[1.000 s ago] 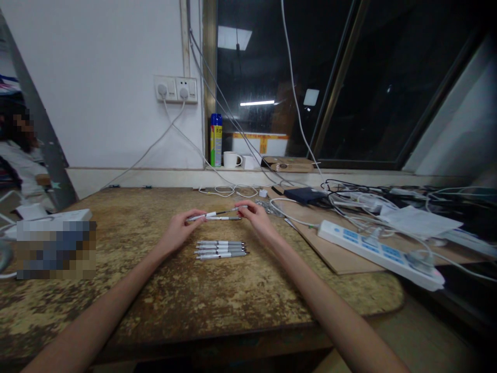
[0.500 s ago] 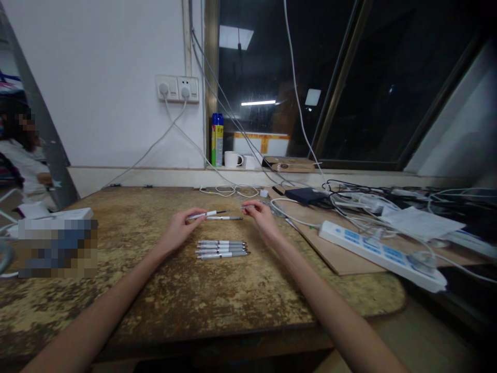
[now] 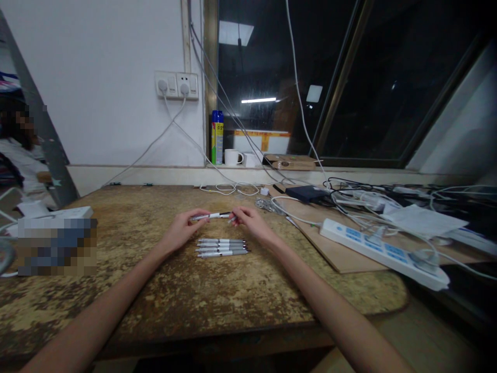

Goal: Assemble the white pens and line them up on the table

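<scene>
My left hand (image 3: pixel 186 226) is closed around a white pen (image 3: pixel 214 215) whose dark, thin front end points right. Close by on the right, my right hand (image 3: pixel 246 219) is pinched at that front end, with a small grey pen part (image 3: pixel 232 219) showing at its fingertips. Whether the part touches the pen, I cannot tell. Nearer to me, several white and grey pens (image 3: pixel 221 247) lie side by side on the worn wooden table (image 3: pixel 202 300), tips to the right.
Beyond my right hand lies a clear plastic bag (image 3: pixel 269 205) of small pieces. A white power strip (image 3: pixel 382 254) rests on a brown board (image 3: pixel 334 256) among tangled cables. Another power strip (image 3: pixel 73 213) is at the left. A person (image 3: pixel 23 150) is at the far left.
My right hand has moved left and slightly down, bringing the small grey part to the front end of the pen. The left hand stays nearly in place.
</scene>
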